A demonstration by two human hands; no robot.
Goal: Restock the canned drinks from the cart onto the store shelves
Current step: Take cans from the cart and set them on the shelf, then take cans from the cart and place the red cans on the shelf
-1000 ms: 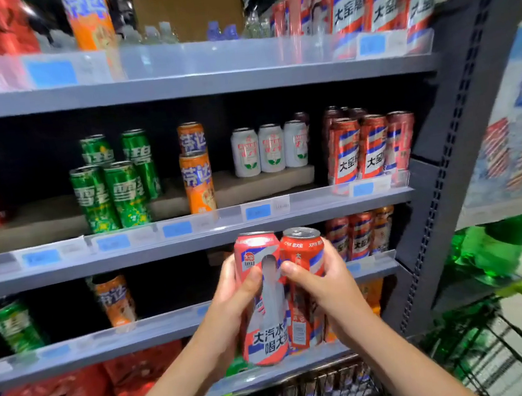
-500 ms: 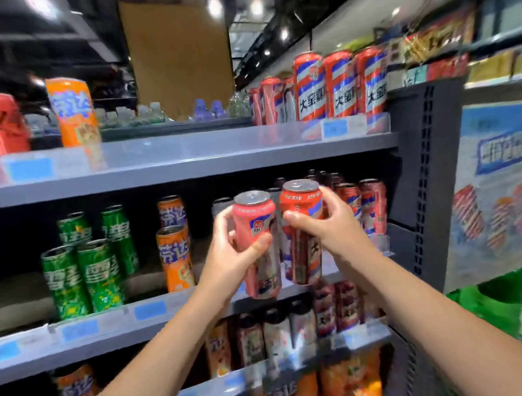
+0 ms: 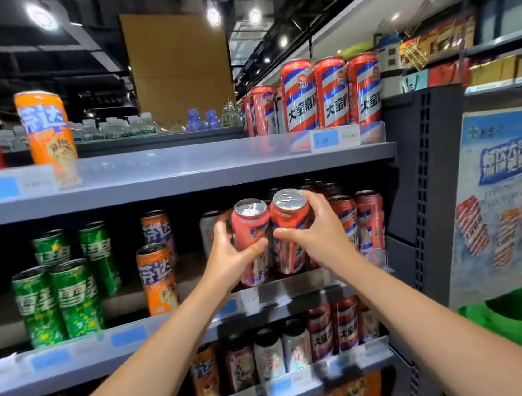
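Note:
My left hand (image 3: 231,256) grips a tall pink-red can (image 3: 250,228) with a silver top. Right beside it, my right hand (image 3: 314,231) grips a matching red can (image 3: 288,220). The two cans are upright, side by side and touching, held at the front of the middle shelf (image 3: 176,324), just above its clear price rail. Behind and to the right of them stand more red, white and blue striped cans (image 3: 369,218) on that shelf. The cart is out of view.
Green cans (image 3: 58,299) and orange cans (image 3: 156,275) stand on the middle shelf's left. The top shelf (image 3: 185,177) carries tall striped cans (image 3: 332,92), an orange can (image 3: 44,124) and a red can. More cans fill the lower shelf (image 3: 275,388). A dark upright post (image 3: 425,195) bounds the shelf at right.
Both hands have lifted the two cans from near the lower shelf up to the middle shelf and moved them forward toward it. The view has tilted upward.

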